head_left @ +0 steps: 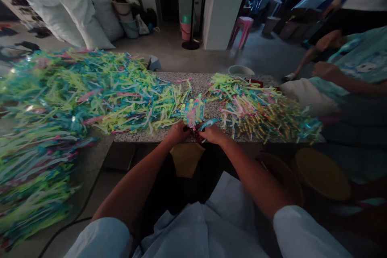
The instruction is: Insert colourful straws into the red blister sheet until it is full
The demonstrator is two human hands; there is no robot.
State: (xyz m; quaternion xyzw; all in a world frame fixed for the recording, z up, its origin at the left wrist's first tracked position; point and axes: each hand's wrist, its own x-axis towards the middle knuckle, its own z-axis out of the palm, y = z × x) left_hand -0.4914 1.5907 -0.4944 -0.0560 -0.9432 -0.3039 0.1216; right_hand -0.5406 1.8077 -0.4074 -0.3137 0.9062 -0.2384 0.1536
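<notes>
My left hand and my right hand meet at the near edge of a speckled stone table. Both are closed around the base of a small bunch of coloured strips, blue, pink and green, which stands up between them. A blue strip sticks out to the right above my right hand. A wide heap of loose green, blue and pink strips lies to the left of my hands. A second heap of strips lies to the right.
More strips spill over a lower surface at the left. A second person's arms work at the table's right end. Round stools stand below right. White sacks, a fan stand and a pink stool are behind.
</notes>
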